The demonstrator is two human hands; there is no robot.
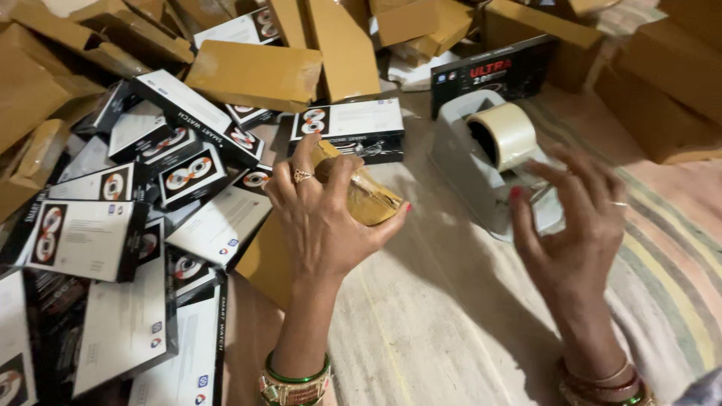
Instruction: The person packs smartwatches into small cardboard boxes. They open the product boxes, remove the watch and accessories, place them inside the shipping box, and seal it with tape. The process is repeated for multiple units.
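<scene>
A brown parcel is held in the grip of the left hand, just left of the tape dispenser; the fingers are wrapped over its top and the thumb is pressed against its near end, so the parcel is lifted off the striped mat and tilted. A ring is worn on 1 finger of that hand, and green and gold bangles are seen at the wrist. The right hand is held open at the near right side of the dispenser, its fingers spread and its grip released, with the fingertips at or just above the dispenser's front edge; whether tape is touched there cannot be told. A roll of clear tape is seated on top of the grey dispenser. A black box with red lettering is stood just behind the dispenser. To the dispenser's left, a heap of black-and-white boxes is spread across the floor, 1 of them lying flat just behind the parcel. Behind and left of the dispenser, plain brown cartons are piled loosely, and more cartons are stacked to its right.
</scene>
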